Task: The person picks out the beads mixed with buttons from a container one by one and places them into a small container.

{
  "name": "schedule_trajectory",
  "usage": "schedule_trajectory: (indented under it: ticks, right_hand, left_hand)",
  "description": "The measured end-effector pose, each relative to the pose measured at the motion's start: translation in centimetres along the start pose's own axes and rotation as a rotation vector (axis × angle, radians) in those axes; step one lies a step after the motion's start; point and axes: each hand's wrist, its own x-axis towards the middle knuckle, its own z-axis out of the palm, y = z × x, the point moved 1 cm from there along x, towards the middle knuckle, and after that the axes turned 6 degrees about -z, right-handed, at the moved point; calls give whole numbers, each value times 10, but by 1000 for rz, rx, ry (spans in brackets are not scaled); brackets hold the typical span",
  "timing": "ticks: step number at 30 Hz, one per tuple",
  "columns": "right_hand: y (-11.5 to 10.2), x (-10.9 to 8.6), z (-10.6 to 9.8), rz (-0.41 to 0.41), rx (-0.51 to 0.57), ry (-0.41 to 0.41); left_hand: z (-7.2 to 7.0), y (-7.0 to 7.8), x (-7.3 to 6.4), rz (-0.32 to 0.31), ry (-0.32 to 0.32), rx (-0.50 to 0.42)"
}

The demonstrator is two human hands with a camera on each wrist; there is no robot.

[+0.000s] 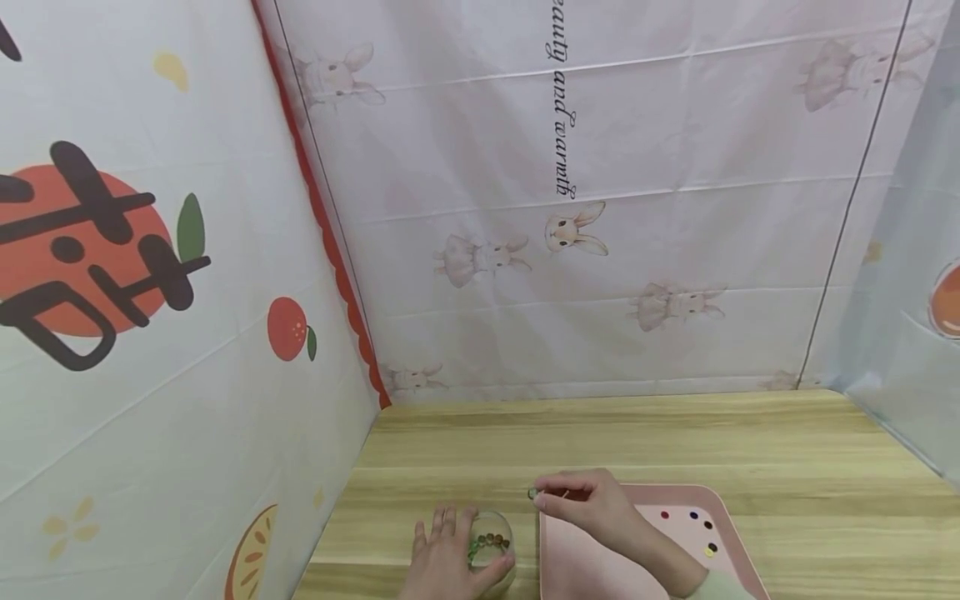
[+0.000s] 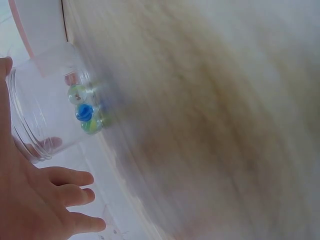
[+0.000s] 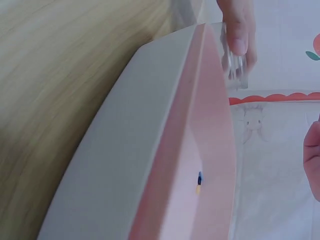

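A clear jar (image 1: 493, 525) stands on the table, gripped near its rim between the thumb and index finger of my left hand (image 1: 442, 562); the other fingers spread outside. Several glass marbles lie on its bottom, among them a blue marble (image 2: 84, 112) and a clear one (image 2: 77, 94) in the left wrist view. Right of the jar, above the edge of a pink tray (image 1: 555, 558), my right hand (image 1: 592, 504) pinches a greenish glass marble (image 1: 532, 493) between thumb and fingertips. The right wrist view shows only part of that hand, with the marble out of sight.
Inside the tray lie several small round coloured pieces, including a red piece (image 1: 664, 515) and a yellow piece (image 1: 709, 552). The wooden table (image 1: 600, 433) meets printed cloth walls at the left (image 1: 187, 417), back and right.
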Motion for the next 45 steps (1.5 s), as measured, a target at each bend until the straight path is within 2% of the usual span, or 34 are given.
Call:
schedule_trajectory:
  ticks: [7, 14, 24, 27, 37, 45]
  right_hand:
    - [-6, 10, 8, -38, 14, 45]
    - [-5, 17, 14, -62, 36, 22]
    - [5, 25, 23, -32, 77, 50]
    - [9, 28, 27, -48, 73, 34]
    - [25, 30, 39, -39, -5, -4]
    - [36, 29, 49, -122, -165, -24]
  left_hand:
    - [0, 0, -2, -5, -17, -8]
    - [-3, 0, -2, -9, -37, -22]
    - [-2, 1, -2, 5, -18, -25]
    - [-2, 2, -2, 3, -6, -20]
    - [-2, 1, -2, 5, -13, -22]
    - [-4, 1, -2, 14, -1, -13]
